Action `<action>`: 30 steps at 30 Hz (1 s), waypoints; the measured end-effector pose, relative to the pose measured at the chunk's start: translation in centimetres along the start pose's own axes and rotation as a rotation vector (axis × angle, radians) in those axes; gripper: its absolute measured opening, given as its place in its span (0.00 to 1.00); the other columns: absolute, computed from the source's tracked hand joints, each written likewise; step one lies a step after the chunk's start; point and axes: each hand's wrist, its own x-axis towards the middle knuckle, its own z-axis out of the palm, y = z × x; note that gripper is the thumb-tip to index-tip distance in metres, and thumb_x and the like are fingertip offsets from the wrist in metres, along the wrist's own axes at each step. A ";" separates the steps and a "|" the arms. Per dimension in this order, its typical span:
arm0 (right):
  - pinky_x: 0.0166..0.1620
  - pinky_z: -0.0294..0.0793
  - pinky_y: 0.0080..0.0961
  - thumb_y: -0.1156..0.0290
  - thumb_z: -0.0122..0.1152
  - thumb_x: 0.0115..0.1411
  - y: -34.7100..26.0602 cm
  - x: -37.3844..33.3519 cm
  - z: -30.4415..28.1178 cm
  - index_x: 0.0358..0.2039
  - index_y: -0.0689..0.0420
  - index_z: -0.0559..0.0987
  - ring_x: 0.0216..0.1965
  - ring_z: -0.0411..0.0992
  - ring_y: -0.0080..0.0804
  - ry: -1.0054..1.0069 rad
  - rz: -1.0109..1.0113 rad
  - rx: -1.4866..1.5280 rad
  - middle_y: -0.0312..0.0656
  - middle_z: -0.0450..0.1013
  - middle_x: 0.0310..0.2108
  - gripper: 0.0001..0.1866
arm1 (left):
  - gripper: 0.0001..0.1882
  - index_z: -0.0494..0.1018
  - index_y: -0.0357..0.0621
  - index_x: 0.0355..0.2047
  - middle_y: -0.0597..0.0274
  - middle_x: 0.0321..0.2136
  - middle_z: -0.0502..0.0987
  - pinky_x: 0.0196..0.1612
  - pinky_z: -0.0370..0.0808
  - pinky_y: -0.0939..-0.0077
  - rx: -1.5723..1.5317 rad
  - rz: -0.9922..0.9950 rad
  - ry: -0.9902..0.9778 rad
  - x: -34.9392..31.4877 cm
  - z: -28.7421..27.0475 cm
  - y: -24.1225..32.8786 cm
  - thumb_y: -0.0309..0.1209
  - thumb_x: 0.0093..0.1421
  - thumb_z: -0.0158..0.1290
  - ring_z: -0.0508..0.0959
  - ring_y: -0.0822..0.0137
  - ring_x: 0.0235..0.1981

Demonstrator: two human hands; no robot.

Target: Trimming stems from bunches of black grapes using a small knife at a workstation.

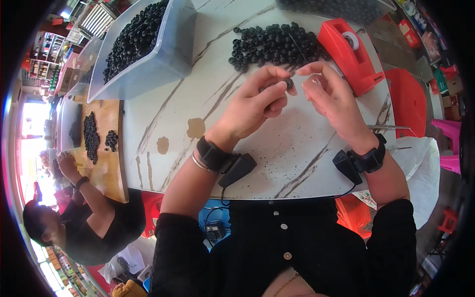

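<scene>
Over the marble-patterned table [217, 168], my left hand [252, 106] is closed, pinching a small round black piece [289, 83] between thumb and fingers. Close beside it, my right hand [334, 101] has its thumb and fingers drawn together; what they hold, if anything, is too small to make out. A thin dark strand [298, 48] runs up from between the fingertips of both hands. Just beyond them lies a loose pile of round black pieces with holes [269, 44], like beads. Black straps with small boxes circle both my wrists.
A clear plastic bin [170, 47] full of black pieces stands at the far left. To the right are a red tape dispenser [354, 59], a metal pointed tool [391, 127] and a red stool [408, 101]. Another person [94, 218] works at a wooden table [106, 163] on the left.
</scene>
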 end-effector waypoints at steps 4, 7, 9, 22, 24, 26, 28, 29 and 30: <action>0.24 0.53 0.06 0.71 0.51 0.57 0.6 -0.2 0.2 0.40 0.58 0.67 0.24 0.55 0.08 -0.061 -0.009 -0.031 0.27 0.60 0.25 0.11 | 0.09 0.62 0.45 0.42 0.68 0.30 0.65 0.19 0.52 0.91 -0.104 0.018 0.001 -0.2 0.4 -0.4 0.25 0.61 0.40 0.56 0.81 0.21; 0.32 0.60 0.08 0.71 0.54 0.56 0.8 -0.2 0.5 0.37 0.60 0.68 0.29 0.59 0.11 -0.019 -0.049 0.019 0.29 0.64 0.28 0.11 | 0.09 0.63 0.45 0.43 0.69 0.30 0.64 0.19 0.52 0.90 -0.158 0.028 -0.039 -0.3 0.7 -0.9 0.25 0.61 0.40 0.55 0.81 0.21; 0.32 0.60 0.09 0.71 0.54 0.56 0.2 -0.3 0.5 0.37 0.61 0.68 0.29 0.59 0.11 -0.044 -0.024 0.031 0.30 0.64 0.28 0.10 | 0.10 0.65 0.45 0.43 0.71 0.30 0.65 0.20 0.52 0.90 -0.161 0.044 -0.079 -0.3 0.5 -1.2 0.27 0.61 0.42 0.55 0.81 0.20; 0.27 0.57 0.09 0.69 0.49 0.59 -0.4 -0.9 0.6 0.40 0.60 0.66 0.23 0.59 0.11 -0.104 0.106 0.232 0.30 0.64 0.23 0.11 | 0.07 0.66 0.45 0.36 0.68 0.24 0.70 0.19 0.55 0.91 -0.030 0.130 0.102 -0.4 -0.1 -1.4 0.26 0.56 0.50 0.59 0.83 0.18; 0.27 0.59 0.10 0.69 0.48 0.60 -0.3 -1.0 1.0 0.41 0.60 0.66 0.23 0.60 0.12 -0.080 0.055 0.130 0.31 0.65 0.22 0.11 | 0.07 0.66 0.46 0.35 0.67 0.26 0.72 0.19 0.55 0.91 -0.112 0.144 0.083 -0.4 -0.1 -1.6 0.26 0.56 0.50 0.59 0.83 0.18; 0.28 0.61 0.11 0.68 0.47 0.60 -0.3 -1.1 1.1 0.42 0.60 0.65 0.23 0.62 0.13 -0.055 0.002 0.030 0.32 0.65 0.22 0.12 | 0.07 0.66 0.46 0.35 0.67 0.27 0.72 0.19 0.55 0.91 -0.126 0.142 0.077 -0.3 -0.1 -1.7 0.26 0.56 0.50 0.59 0.83 0.18; 0.29 0.63 0.14 0.68 0.48 0.60 -0.2 -1.2 1.1 0.43 0.60 0.64 0.25 0.65 0.15 -0.064 -0.038 -0.076 0.34 0.66 0.21 0.13 | 0.07 0.66 0.46 0.35 0.67 0.27 0.72 0.19 0.54 0.91 -0.139 0.140 0.071 -0.2 -0.1 -1.8 0.26 0.56 0.51 0.59 0.83 0.18; 0.29 0.63 0.14 0.68 0.48 0.60 -0.2 -1.2 1.1 0.43 0.60 0.64 0.25 0.65 0.15 -0.063 -0.037 -0.076 0.34 0.66 0.21 0.13 | 0.06 0.66 0.47 0.34 0.67 0.28 0.72 0.19 0.54 0.91 -0.141 0.152 0.086 -0.2 0.0 -1.9 0.26 0.56 0.51 0.59 0.83 0.18; 0.29 0.63 0.14 0.68 0.48 0.60 -0.2 -1.2 1.2 0.43 0.60 0.64 0.25 0.65 0.15 -0.058 -0.051 -0.090 0.34 0.66 0.20 0.13 | 0.06 0.66 0.47 0.34 0.68 0.28 0.72 0.19 0.54 0.91 -0.142 0.164 0.101 -0.2 0.0 -2.0 0.26 0.56 0.51 0.59 0.83 0.18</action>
